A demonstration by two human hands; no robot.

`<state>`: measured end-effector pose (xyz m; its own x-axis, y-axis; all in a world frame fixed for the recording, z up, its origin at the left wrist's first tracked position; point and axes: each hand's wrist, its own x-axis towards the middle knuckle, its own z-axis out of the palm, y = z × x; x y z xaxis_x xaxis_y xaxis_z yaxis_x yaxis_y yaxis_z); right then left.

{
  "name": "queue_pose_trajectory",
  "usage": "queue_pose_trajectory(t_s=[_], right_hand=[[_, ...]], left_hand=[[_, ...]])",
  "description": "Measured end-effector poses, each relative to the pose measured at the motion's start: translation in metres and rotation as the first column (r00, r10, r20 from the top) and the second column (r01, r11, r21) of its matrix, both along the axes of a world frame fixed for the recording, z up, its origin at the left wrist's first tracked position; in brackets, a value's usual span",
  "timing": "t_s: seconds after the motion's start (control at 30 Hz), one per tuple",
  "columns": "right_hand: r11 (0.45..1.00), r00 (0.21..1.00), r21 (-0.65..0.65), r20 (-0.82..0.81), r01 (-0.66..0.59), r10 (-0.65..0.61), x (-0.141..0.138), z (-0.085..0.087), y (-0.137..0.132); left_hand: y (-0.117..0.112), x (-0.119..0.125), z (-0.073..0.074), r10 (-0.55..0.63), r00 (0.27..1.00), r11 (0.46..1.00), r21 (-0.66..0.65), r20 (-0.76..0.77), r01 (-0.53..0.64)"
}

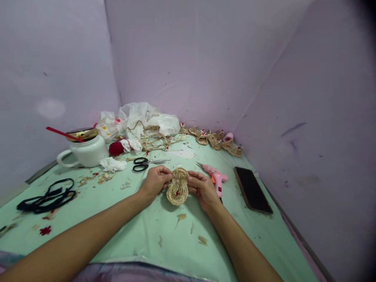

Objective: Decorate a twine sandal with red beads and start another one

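A small coiled-straw slipper sole [178, 187] is held up just above the green tabletop, narrow in the middle, with a red spot near its lower end. My left hand [156, 181] pinches its upper left edge between thumb and fingers. On the opposite edge, the thumb and fingers of my right hand [205, 188] grip the same piece. Just beyond my right hand lies a pink glue gun [214, 174], nozzle pointing to the back left. Black-handled scissors [143, 163] rest behind my left hand.
Several finished straw slippers [216, 140] line the back right. A phone [253, 190] lies at right. At left stand a white mug [88, 152] and a coil of black cord [48, 197]. Red yarn [116, 148], straw strands [157, 140] and plastic bags [147, 115] are heaped behind.
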<state>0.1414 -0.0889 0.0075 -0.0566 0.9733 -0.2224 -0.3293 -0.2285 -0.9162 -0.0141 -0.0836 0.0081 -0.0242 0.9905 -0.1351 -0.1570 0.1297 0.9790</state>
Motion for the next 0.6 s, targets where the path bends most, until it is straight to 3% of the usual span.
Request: queue_pose_trajectory(t_s=[0.3,0.6], right_hand=[[0.950,0.990,0.311,0.138,-0.033,-0.011,0.002,-0.005,0.001],[0.859,0.937,0.498,0.344,-0.121,-0.068,0.009,-0.017,0.004]], left_hand=[[0.001,-0.004,0.001,-0.014,0.997,0.998,-0.056,0.080,0.019],[0.004,-0.006,-0.004,-0.008,0.993,0.992,-0.124,0.120,0.023]])
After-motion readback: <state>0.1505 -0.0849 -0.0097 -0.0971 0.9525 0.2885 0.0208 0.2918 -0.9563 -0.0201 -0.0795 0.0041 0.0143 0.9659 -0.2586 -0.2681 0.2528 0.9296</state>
